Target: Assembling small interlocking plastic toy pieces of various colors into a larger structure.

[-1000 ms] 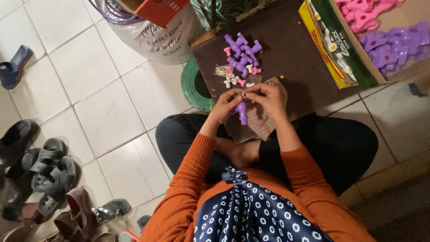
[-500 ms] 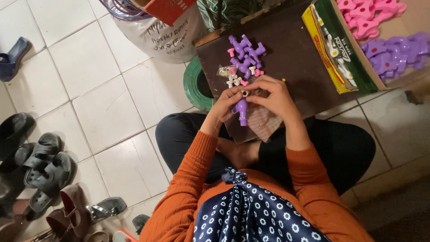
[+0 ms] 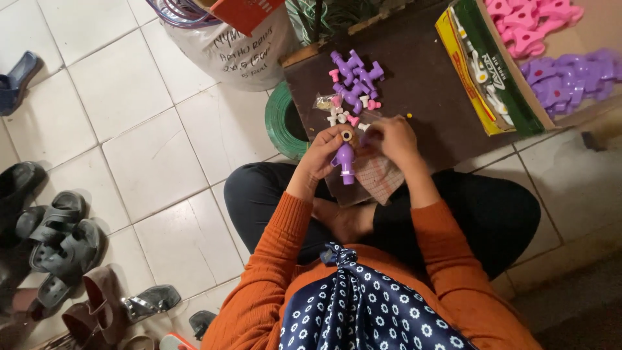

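Head view, seated person, legs crossed on white tiled floor (image 3: 129, 129). Far left: dark sandals and shoes (image 3: 58, 240) in a loose cluster on the tiles. Upper centre-left: white sack with handwriting (image 3: 240, 55); just right of it a coil of green hose (image 3: 277, 123), partly under the dark brown board serving as table (image 3: 427, 84). Left hand (image 3: 324, 152): forearm in orange knit sleeve raised from the lap, wrist bent inward; grip closed around the purple plastic tap body (image 3: 345, 162), fingers wrapped on its upper part, spout end pointing down toward the lap. A small round brownish part sits at the tap's top; cannot tell its kind. The tap is held just above the near table edge, over a checked cloth (image 3: 379, 178). Right hand (image 3: 392, 136): forearm angled in from the right, fingers curled together, tips meeting the tap's top beside the left thumb. Beyond the hands: pile of purple tap pieces with small pink and white parts (image 3: 353, 84) on the table. Far right: open cardboard box (image 3: 479, 78) holding pink and purple plastic pieces.
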